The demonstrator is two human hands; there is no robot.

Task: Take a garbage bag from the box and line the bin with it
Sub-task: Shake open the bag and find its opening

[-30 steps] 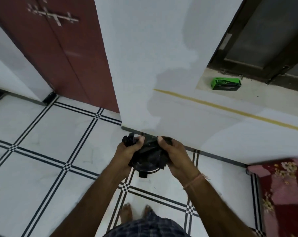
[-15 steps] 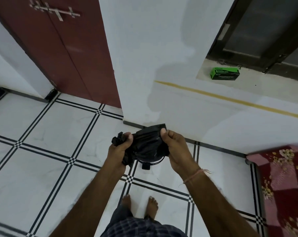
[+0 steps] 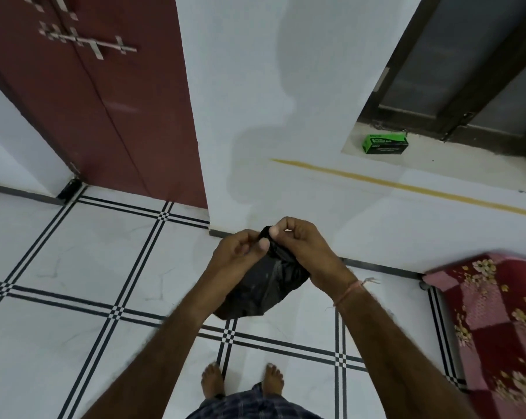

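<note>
Both hands, the left hand [image 3: 240, 252] and right hand [image 3: 304, 246], pinch their fingers shut on the crumpled black garbage bag [image 3: 264, 285] hanging above open tiled floor [image 3: 74, 267], well clear of the green box [image 3: 385, 143].

Both arms reach forward, wrists close together. The left hand [image 3: 239, 252] and right hand [image 3: 304, 246] meet at the fingertips, each pinched shut on black plastic
</note>
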